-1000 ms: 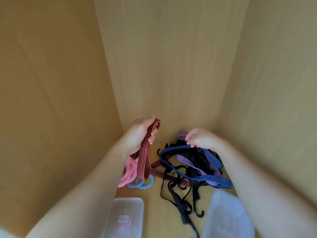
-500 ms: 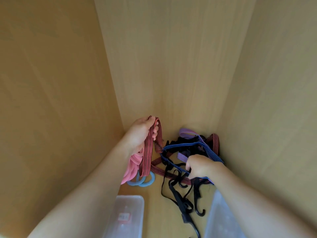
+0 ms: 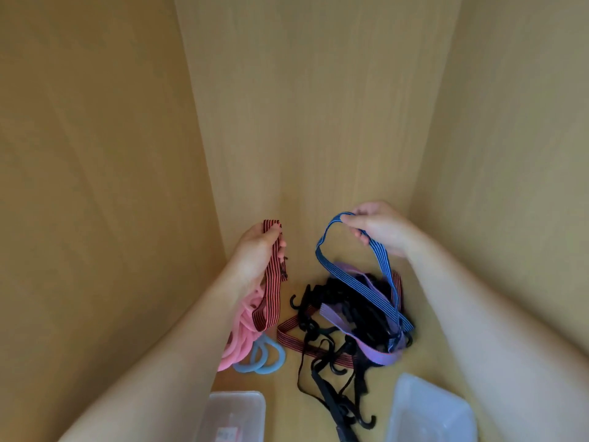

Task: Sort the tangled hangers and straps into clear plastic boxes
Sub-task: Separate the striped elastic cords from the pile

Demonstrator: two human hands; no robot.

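— What is the left grip [image 3: 255, 250] doing?
— Its fingers are curled round a red-and-black striped strap [image 3: 274, 282], held up folded; the strap hangs down to the pink hangers [image 3: 242, 333] at the left edge of the cupboard floor [image 3: 282, 386].
— And the right grip [image 3: 382, 231]?
— It pinches the top of a blue striped strap [image 3: 383, 266], raised as a loop near the back wall. The loop's lower end runs into the tangle.
— Where is that tangle?
— Toward the back right of the cupboard floor: black hooks [image 3: 350, 301], a purple strap [image 3: 376, 357], and a second red striped strap [image 3: 290, 339] running under them.
— Anything else by the pink hangers?
— Light blue hangers [image 3: 280, 357], touching them on the near side.
— The boxes?
— Two clear ones at the near edge: the left box [image 3: 236, 413] below the hangers, the right box [image 3: 427, 409] below the tangle. A black cord with hooks [image 3: 328, 403] trails between them. I cannot tell what either box holds.
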